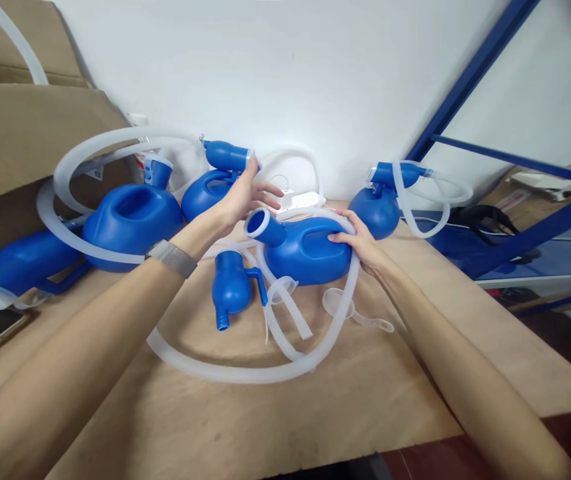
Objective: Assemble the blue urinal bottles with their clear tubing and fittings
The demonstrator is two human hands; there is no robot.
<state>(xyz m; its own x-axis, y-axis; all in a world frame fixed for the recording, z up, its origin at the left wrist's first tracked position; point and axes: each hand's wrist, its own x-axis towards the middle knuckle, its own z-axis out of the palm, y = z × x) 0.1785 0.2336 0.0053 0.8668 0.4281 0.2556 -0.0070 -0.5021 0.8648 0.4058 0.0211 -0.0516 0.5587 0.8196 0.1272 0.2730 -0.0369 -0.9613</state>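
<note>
Blue urinal bottle (290,261) runs left-to-right — right grip (362,243) clasps its handle end; left grip (243,193), fingers spread, hovers beside its mouth.

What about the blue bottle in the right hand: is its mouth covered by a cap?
No, the blue bottle in the right hand has an uncovered mouth, with its blue inside plainly showing.

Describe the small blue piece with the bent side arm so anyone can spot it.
Find the wooden table, then the blue bottle gripped by the right hand. Left of that bottle and nearer you rests the small blue piece, its narrow spout pointing toward the table's near edge. Unlike the bottle, it is smaller, with a thin bent side arm.
</note>
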